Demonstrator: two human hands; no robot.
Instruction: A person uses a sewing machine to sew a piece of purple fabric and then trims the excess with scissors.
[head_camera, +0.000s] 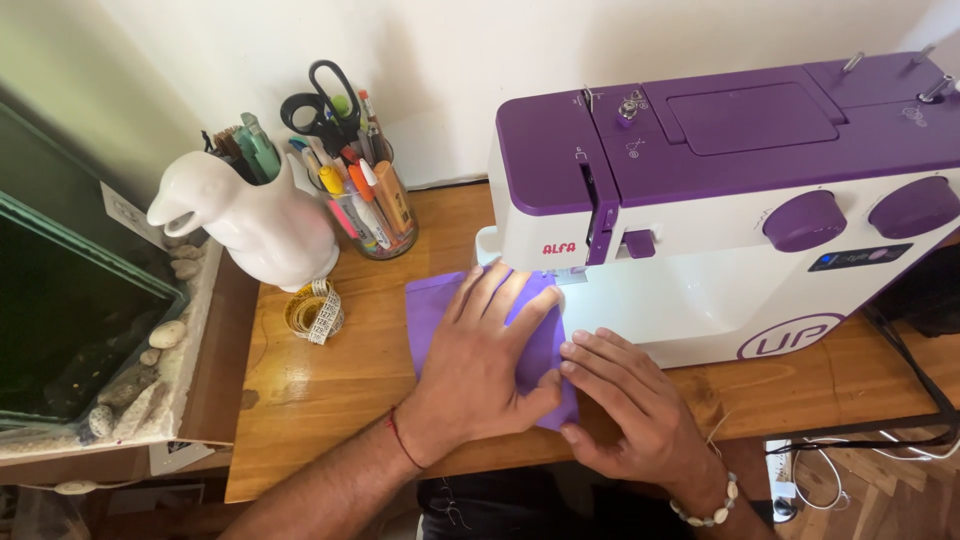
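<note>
Head view: left hand (490, 350) and right hand (625, 405) press flat on purple fabric (432, 310).

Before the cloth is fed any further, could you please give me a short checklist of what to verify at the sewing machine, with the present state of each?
1. Purple cloth lies flat on the wooden table: ok.
2. Left hand presses flat on the cloth: ok.
3. Right hand rests at the cloth's right edge, beside the base of the sewing machine: ok.
4. Fingertips clear of the needle: cannot tell, the needle is hidden and the left fingers reach close under the machine head.
5. Tape measure lies apart from the cloth: ok.
6. Thread in place: cannot tell.
</note>
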